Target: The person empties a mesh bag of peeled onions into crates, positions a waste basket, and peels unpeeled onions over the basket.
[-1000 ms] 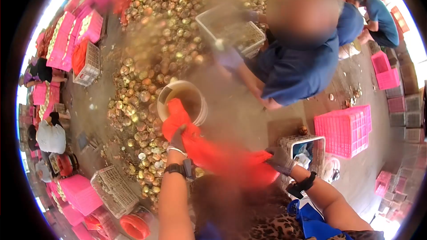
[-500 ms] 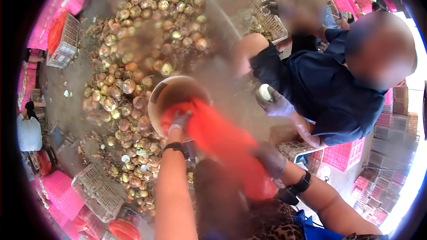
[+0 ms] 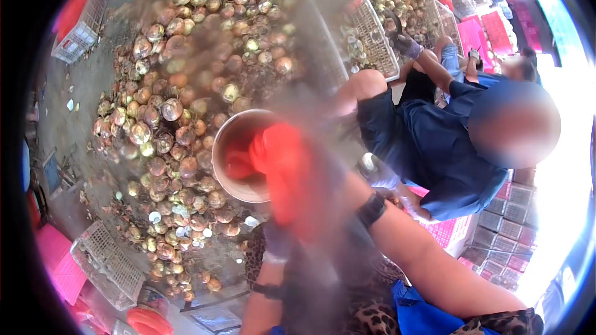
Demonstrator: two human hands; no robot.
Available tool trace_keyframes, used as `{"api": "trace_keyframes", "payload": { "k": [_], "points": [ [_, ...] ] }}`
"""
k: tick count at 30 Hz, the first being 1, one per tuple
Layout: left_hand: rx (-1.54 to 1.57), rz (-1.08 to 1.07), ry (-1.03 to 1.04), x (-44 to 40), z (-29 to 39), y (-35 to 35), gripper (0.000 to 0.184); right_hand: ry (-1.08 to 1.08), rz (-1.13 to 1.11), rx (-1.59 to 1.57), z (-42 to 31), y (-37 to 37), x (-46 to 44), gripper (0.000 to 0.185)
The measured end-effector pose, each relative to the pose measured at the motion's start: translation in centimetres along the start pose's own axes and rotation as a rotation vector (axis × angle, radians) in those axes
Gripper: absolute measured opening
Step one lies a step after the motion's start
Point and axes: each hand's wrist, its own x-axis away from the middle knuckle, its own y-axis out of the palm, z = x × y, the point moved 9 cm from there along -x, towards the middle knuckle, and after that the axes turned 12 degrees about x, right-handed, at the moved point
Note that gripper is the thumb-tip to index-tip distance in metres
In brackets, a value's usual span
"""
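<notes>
A red mesh bag (image 3: 287, 174) is stretched and bunched in front of me, blurred by motion. Its far part reaches into a pale round bucket (image 3: 243, 125), where red mesh also shows inside. My gloved left hand (image 3: 275, 245) grips the near lower end of the bag, its fingers mostly hidden behind the mesh. Closed against the bag's right side is my gloved right hand (image 3: 328, 177), heavily smeared. Dark bands circle both wrists. Loose onions (image 3: 172, 110) lie on the ground left of the bucket.
A co-worker in a dark shirt (image 3: 434, 130) sits close on the right, a gloved hand (image 3: 380, 172) holding a pale onion. Beyond stands a white crate (image 3: 383, 49). Another crate (image 3: 108, 263) and a bucket with red mesh (image 3: 149, 319) stand lower left.
My left hand has moved from the bucket's mouth back toward my body. My right hand has gone forward and left, and the bag is more bunched. The view has shifted.
</notes>
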Motion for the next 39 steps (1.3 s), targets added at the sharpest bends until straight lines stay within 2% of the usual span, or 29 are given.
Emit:
{"api": "trace_keyframes", "payload": {
  "k": [1,2,4,6,8,9,10,12,13,15,18,19,21,23,25,28,29,31,32,34,36,37,39],
  "points": [
    [0.113,0.152,-0.115,-1.1,3.3,-1.0,0.051,0.144,0.008,-0.097,1.6,-0.5,-1.6,0.045],
    [0.223,0.303,-0.237,-1.6,4.6,-2.1,0.048,0.398,0.043,-0.246,3.6,-1.2,-3.1,0.047],
    [0.277,0.181,-0.053,-4.1,6.0,-4.8,0.044,0.513,0.054,-0.088,5.6,-3.1,-3.5,0.051],
    [0.467,0.113,0.087,-5.7,6.0,-7.5,0.047,0.257,-0.044,0.421,5.2,-5.4,-4.0,0.056],
    [0.68,0.171,-0.058,-5.7,11.3,-6.8,0.039,0.074,-0.167,0.74,6.5,-5.5,-3.4,0.065],
    [0.805,0.148,-0.202,-6.1,8.4,-8.1,0.045,0.006,-0.243,0.847,7.7,-4.9,-2.3,0.07],
    [0.835,0.233,-0.265,-5.7,8.5,-8.9,0.052,0.006,-0.294,0.83,8.3,-4.2,-1.5,0.073],
    [1.001,0.113,-0.301,-5.4,7.7,-9.7,0.055,0.075,-0.37,0.678,9.0,-2.6,0.2,0.077],
    [1.039,0.274,-0.212,-5.3,10.3,-7.4,0.061,0.143,-0.394,0.546,8.3,-1.2,1.0,0.078],
    [0.86,0.124,-0.299,-4.4,7.6,-9.0,0.07,0.27,-0.45,0.277,6.8,2.2,1.9,0.079],
    [0.818,0.187,-0.204,-3.8,6.7,-6.7,0.084,0.466,-0.466,0.016,5.7,5.3,1.7,0.076],
    [0.808,0.122,-0.205,-3.4,9.0,-5.1,0.085,0.528,-0.454,-0.045,5.9,5.7,1.2,0.074],
    [0.708,0.115,-0.122,-3.4,11.4,-3.0,0.081,0.533,-0.391,-0.107,8.4,4.1,-0.2,0.062],
    [0.371,0.105,-0.13,-4.1,7.5,-3.6,0.078,0.697,-0.182,-0.065,11.6,1.5,-1.2,0.038],
    [0.043,0.149,-0.11,-4.2,5.9,-5.8,0.072,0.453,-0.078,0.158,10.0,-1.5,-2.3,0.029],
    [-0.431,0.288,-0.062,-3.8,6.0,-10.2,0.058,0.584,0.179,-0.222,7.2,-4.6,-1.0,0.021],
    [-0.532,0.369,-0.084,-3.5,5.9,-12.2,0.055,0.57,0.222,-0.15,5.8,-6.2,0.1,0.023],
    [-0.731,0.528,-0.13,-3.0,5.9,-16.1,0.05,0.416,0.173,0.179,5.4,-11.3,0.7,0.028],
    [-0.476,0.588,-0.085,-2.8,5.4,-17.6,0.048,0.273,0.078,0.433,8.0,-14.9,0.3,0.03],
    [0.038,0.691,0.012,-2.5,4.4,-19.9,0.043,0.224,0.024,0.555,8.3,-15.3,1.0,0.03],
    [-0.236,0.673,0.087,-3.2,9.7,-17.5,0.043,0.412,0.117,0.297,4.7,-11.6,2.6,0.028],
    [-0.369,0.659,0.129,-3.7,11.8,-16.3,0.043,0.472,0.121,0.348,5.0,-11.3,2.7,0.026],
    [-0.325,0.648,0.065,-5.5,8.7,-18.7,0.051,0.594,0.124,0.454,5.9,-10.9,2.7,0.023]
  ]
}}
